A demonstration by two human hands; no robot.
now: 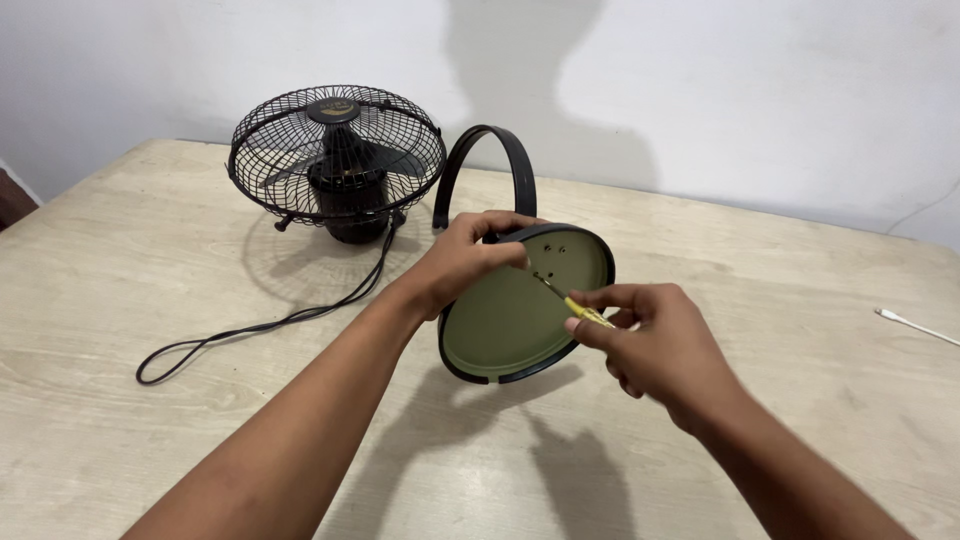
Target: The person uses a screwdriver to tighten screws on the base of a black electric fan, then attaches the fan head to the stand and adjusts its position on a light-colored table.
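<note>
Item 1: round fan base plate, black rim, pale green underside (505, 325), tilted up on edge, underside toward the camera. The left hand (465, 262) clasps its upper rim, fingers curled over the top.

Item 2: slim screwdriver with a yellow handle (580, 310), pinched between thumb and fingertips of the right hand (655, 345). Its thin shaft runs up and left from that hand to the cluster of small holes (548, 265) near the top of the underside; whether the tip sits in a screw cannot be told.

Item 3: curved black metal bracket arm (487, 165), rising behind the left hand from the base plate.

Item 4: black wire-cage fan head (337, 158), resting on the pale wooden table (120, 260) well beyond and left of the left hand, with its black cord (270, 325) looping toward the left forearm.

Item 5: white cable (915, 326), far right of the right hand.

Step judged in hand: working a fastener on the underside. Next move calls for a steady plate and the shaft kept square to the hole
</note>
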